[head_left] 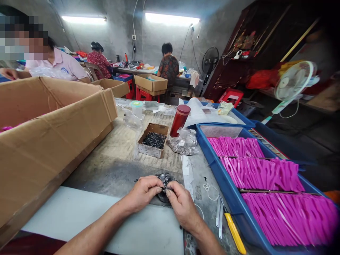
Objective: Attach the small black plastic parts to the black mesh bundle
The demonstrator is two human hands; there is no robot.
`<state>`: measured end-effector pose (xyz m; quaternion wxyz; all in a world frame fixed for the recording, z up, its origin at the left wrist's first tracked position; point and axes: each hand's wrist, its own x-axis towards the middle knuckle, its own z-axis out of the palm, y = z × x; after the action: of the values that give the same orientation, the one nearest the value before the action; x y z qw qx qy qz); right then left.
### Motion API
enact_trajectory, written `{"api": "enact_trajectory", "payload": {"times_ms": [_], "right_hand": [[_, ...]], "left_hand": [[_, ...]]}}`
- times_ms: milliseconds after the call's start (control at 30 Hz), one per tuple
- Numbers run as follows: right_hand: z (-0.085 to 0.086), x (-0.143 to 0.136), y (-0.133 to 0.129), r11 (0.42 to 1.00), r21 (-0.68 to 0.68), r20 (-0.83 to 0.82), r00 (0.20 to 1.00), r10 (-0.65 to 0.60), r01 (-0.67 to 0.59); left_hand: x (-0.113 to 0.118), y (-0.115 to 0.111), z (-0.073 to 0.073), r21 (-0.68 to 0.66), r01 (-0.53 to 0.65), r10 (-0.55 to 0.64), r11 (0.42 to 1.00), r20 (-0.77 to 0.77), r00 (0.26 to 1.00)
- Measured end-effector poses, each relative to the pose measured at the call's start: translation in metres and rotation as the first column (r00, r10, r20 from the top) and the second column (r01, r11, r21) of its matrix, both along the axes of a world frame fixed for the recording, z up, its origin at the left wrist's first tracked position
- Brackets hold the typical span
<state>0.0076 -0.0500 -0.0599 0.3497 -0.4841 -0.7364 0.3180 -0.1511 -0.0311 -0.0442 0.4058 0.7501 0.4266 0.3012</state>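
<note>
My left hand (pixel 145 193) and my right hand (pixel 182 203) meet over the workbench, thumbs and forefingers pinched close together. Between the fingertips is something small and dark, too small to name. Just beneath and behind them sits a shiny black bundle (pixel 166 177), which looks like black plastic; the hands partly cover it. Beyond it stands a small open cardboard box (pixel 150 151) holding many small black pieces (pixel 154 140). A clear plastic bag (pixel 183 141) of small metallic-looking parts lies right of that box.
A large cardboard carton (pixel 55 131) fills the left side. At right, a blue crate (pixel 212 161) holds rows of magenta strips (pixel 265 173). A yellow-handled tool (pixel 235 233) lies beside it. A red flask (pixel 180 120) stands farther back. Other people sit beyond the bench.
</note>
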Motion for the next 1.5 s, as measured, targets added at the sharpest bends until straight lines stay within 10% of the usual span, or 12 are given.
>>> {"api": "enact_trajectory", "payload": {"times_ms": [1500], "right_hand": [[-0.010,-0.002,0.000,0.985,-0.157,-0.399,0.917,-0.001,-0.067]], "left_hand": [[0.002,0.000,0.004,-0.043,0.015,-0.013,0.999,0.045,0.999]]}}
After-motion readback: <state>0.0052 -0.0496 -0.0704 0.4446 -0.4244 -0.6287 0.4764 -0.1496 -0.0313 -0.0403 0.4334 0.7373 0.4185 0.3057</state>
